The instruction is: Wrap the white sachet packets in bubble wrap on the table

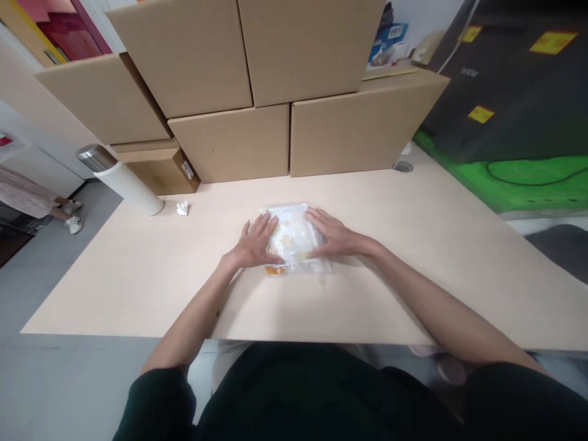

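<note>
A clear plastic bag (pixel 293 229) with whitish contents lies flat on the pale table, in front of me. An orange patch shows at its near left corner. My left hand (pixel 257 242) rests on the left side of the bag with its fingers spread. On the right side lies my right hand (pixel 333 234), its fingers stretched over the bag's edge and its thumb pointing inward. Both palms face down and press on the bag from either side. What exactly is inside cannot be made out through the shiny plastic.
Cardboard boxes (pixel 243 146) are stacked along the table's back edge. At the back left stand a white bottle (pixel 133 187) with a metal cap and a crumpled white tissue (pixel 182 209). A small clear round item (pixel 403 166) sits at the back right. Another person (pixel 27 193) is partly visible far left.
</note>
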`<state>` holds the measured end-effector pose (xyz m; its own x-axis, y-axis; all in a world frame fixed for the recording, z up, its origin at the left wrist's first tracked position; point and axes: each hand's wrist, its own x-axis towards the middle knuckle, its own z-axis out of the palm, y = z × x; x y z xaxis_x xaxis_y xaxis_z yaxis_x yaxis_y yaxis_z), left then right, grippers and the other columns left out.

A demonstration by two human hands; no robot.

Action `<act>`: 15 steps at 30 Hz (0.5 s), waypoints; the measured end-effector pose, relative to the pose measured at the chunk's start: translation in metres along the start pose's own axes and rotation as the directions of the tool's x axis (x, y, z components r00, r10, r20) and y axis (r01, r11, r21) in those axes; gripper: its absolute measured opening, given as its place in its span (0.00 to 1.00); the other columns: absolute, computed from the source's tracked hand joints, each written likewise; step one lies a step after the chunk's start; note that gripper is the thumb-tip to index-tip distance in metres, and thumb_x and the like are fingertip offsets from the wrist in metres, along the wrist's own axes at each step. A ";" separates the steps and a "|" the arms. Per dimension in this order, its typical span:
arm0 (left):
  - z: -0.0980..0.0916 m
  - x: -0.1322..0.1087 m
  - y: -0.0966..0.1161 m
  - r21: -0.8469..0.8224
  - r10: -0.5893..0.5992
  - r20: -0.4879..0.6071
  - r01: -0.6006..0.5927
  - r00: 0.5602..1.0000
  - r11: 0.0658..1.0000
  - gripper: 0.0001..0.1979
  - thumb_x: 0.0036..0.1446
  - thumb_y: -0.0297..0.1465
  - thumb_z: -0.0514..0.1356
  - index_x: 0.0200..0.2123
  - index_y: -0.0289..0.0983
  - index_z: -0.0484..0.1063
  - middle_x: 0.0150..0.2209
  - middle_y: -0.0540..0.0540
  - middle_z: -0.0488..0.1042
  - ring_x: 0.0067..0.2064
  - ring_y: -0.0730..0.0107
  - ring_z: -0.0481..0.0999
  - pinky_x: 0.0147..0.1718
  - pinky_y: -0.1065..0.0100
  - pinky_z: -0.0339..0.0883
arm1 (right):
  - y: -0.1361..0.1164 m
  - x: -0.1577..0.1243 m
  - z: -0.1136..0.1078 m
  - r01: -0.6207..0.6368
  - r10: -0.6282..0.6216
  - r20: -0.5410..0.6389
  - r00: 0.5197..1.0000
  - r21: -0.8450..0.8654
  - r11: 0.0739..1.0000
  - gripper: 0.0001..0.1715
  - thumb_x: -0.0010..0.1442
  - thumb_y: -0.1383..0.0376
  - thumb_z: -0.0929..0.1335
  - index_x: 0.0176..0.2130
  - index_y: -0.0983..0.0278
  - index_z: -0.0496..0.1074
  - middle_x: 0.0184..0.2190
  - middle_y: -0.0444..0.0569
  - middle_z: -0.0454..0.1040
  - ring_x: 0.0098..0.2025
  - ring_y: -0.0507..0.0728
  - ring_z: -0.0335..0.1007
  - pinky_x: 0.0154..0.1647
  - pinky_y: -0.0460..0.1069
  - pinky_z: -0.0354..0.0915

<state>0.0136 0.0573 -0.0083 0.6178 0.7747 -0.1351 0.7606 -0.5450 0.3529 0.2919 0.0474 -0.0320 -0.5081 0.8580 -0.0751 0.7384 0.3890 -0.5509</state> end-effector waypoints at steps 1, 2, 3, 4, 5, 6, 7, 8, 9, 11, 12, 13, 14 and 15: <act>0.001 0.000 -0.002 0.009 -0.007 0.021 0.007 1.000 1.000 0.58 0.48 0.53 0.66 0.72 0.37 0.40 0.73 0.33 0.34 0.73 0.45 0.34 0.67 0.44 0.31 | 0.002 0.000 0.002 -0.013 0.013 0.014 1.000 -0.017 1.000 0.71 0.48 0.32 0.68 0.73 0.62 0.36 0.74 0.57 0.32 0.73 0.73 0.24 0.71 0.67 0.35; 0.001 0.001 -0.003 0.019 -0.012 0.031 0.011 0.999 1.000 0.58 0.48 0.53 0.66 0.72 0.36 0.39 0.73 0.33 0.33 0.73 0.46 0.34 0.67 0.45 0.31 | 0.003 0.001 0.005 -0.024 0.025 0.019 1.000 -0.030 0.999 0.72 0.48 0.32 0.68 0.73 0.63 0.36 0.74 0.58 0.32 0.73 0.73 0.24 0.71 0.67 0.35; 0.001 0.002 -0.004 0.028 -0.015 0.033 0.014 0.999 1.000 0.58 0.49 0.52 0.66 0.72 0.36 0.39 0.73 0.33 0.33 0.73 0.47 0.34 0.67 0.46 0.32 | 0.004 0.002 0.007 -0.033 0.033 0.014 0.999 -0.036 0.999 0.71 0.48 0.33 0.68 0.73 0.64 0.37 0.74 0.58 0.32 0.73 0.72 0.24 0.71 0.67 0.35; 0.001 0.002 -0.004 0.035 -0.017 0.028 0.016 0.999 0.999 0.57 0.49 0.52 0.66 0.72 0.37 0.39 0.73 0.33 0.33 0.73 0.47 0.34 0.67 0.46 0.32 | 0.004 0.002 0.009 -0.040 0.040 0.002 0.999 -0.036 0.999 0.71 0.47 0.33 0.69 0.73 0.63 0.38 0.74 0.58 0.32 0.74 0.72 0.24 0.71 0.67 0.35; 0.000 0.001 -0.003 0.039 -0.022 0.016 0.021 1.000 0.999 0.57 0.48 0.51 0.67 0.72 0.37 0.40 0.73 0.33 0.33 0.73 0.46 0.34 0.67 0.45 0.33 | 0.003 0.002 0.010 -0.048 0.048 -0.017 0.999 -0.026 0.998 0.71 0.46 0.34 0.69 0.72 0.62 0.39 0.74 0.58 0.33 0.73 0.73 0.24 0.70 0.68 0.34; 0.000 0.000 -0.001 0.041 -0.025 -0.004 0.025 1.000 0.999 0.57 0.47 0.50 0.68 0.71 0.38 0.41 0.73 0.32 0.34 0.73 0.44 0.34 0.67 0.44 0.33 | 0.002 0.000 0.011 -0.056 0.056 -0.040 0.998 -0.002 0.998 0.72 0.45 0.34 0.70 0.72 0.62 0.40 0.74 0.58 0.34 0.73 0.73 0.25 0.70 0.68 0.34; -0.001 -0.003 0.003 0.039 -0.023 -0.032 0.025 0.999 0.999 0.57 0.47 0.50 0.68 0.71 0.39 0.42 0.73 0.32 0.34 0.73 0.43 0.34 0.67 0.42 0.34 | 0.001 -0.003 0.012 -0.059 0.062 -0.068 0.996 0.045 0.997 0.71 0.44 0.35 0.71 0.72 0.61 0.42 0.74 0.58 0.35 0.73 0.73 0.27 0.70 0.68 0.35; 0.000 -0.006 0.008 0.033 -0.018 -0.066 0.020 0.998 0.999 0.55 0.47 0.50 0.68 0.71 0.40 0.43 0.73 0.32 0.34 0.72 0.41 0.33 0.66 0.40 0.34 | 0.000 -0.007 0.013 -0.055 0.068 -0.104 0.992 0.118 0.991 0.70 0.45 0.36 0.72 0.72 0.61 0.43 0.74 0.59 0.37 0.73 0.73 0.29 0.70 0.67 0.37; 0.001 -0.010 0.014 0.026 -0.009 -0.106 0.012 0.994 1.000 0.54 0.49 0.51 0.67 0.71 0.41 0.45 0.73 0.32 0.34 0.72 0.41 0.32 0.66 0.39 0.34 | -0.001 -0.012 0.015 -0.048 0.083 -0.152 0.985 0.217 0.975 0.67 0.47 0.37 0.72 0.72 0.61 0.44 0.73 0.59 0.40 0.73 0.72 0.34 0.70 0.66 0.40; 0.008 -0.016 0.029 0.020 0.024 -0.187 -0.020 0.982 1.000 0.50 0.49 0.53 0.66 0.69 0.42 0.50 0.73 0.32 0.37 0.72 0.40 0.33 0.66 0.38 0.34 | 0.000 -0.019 0.020 -0.018 0.155 -0.277 0.948 0.440 0.898 0.59 0.53 0.39 0.69 0.71 0.60 0.47 0.71 0.60 0.49 0.71 0.69 0.46 0.68 0.64 0.50; 0.013 -0.019 0.038 0.027 0.049 -0.221 -0.044 0.974 0.999 0.48 0.48 0.54 0.66 0.67 0.42 0.55 0.73 0.33 0.40 0.73 0.39 0.34 0.66 0.38 0.33 | 0.002 -0.021 0.023 0.001 0.213 -0.337 0.917 0.536 0.844 0.55 0.55 0.39 0.68 0.70 0.59 0.49 0.69 0.61 0.55 0.68 0.67 0.53 0.66 0.64 0.54; 0.019 -0.019 0.046 0.042 0.077 -0.247 -0.069 0.966 0.997 0.46 0.46 0.53 0.68 0.64 0.41 0.60 0.72 0.33 0.43 0.72 0.38 0.36 0.66 0.38 0.33 | 0.004 -0.022 0.026 0.016 0.276 -0.384 0.881 0.608 0.794 0.53 0.55 0.38 0.67 0.69 0.59 0.52 0.66 0.61 0.60 0.65 0.67 0.60 0.63 0.63 0.58; 0.026 -0.019 0.054 0.065 0.112 -0.265 -0.098 0.958 0.993 0.42 0.44 0.52 0.70 0.60 0.40 0.65 0.71 0.33 0.46 0.72 0.38 0.39 0.66 0.38 0.32 | 0.006 -0.022 0.029 0.026 0.332 -0.414 0.848 0.657 0.753 0.51 0.55 0.38 0.67 0.67 0.60 0.56 0.62 0.61 0.65 0.62 0.66 0.64 0.61 0.63 0.60; 0.033 -0.017 0.061 0.086 0.141 -0.274 -0.122 0.951 0.989 0.37 0.45 0.49 0.71 0.56 0.40 0.68 0.71 0.33 0.49 0.72 0.39 0.40 0.66 0.38 0.33 | 0.007 -0.021 0.031 0.032 0.372 -0.431 0.822 0.687 0.726 0.51 0.53 0.37 0.68 0.65 0.62 0.60 0.58 0.61 0.69 0.59 0.66 0.68 0.60 0.63 0.62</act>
<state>0.0560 -0.0003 -0.0148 0.6401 0.7482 0.1746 0.6941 -0.6606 0.2862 0.2942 0.0215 -0.0607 0.0477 0.9947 0.0916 0.2146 0.0794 -0.9735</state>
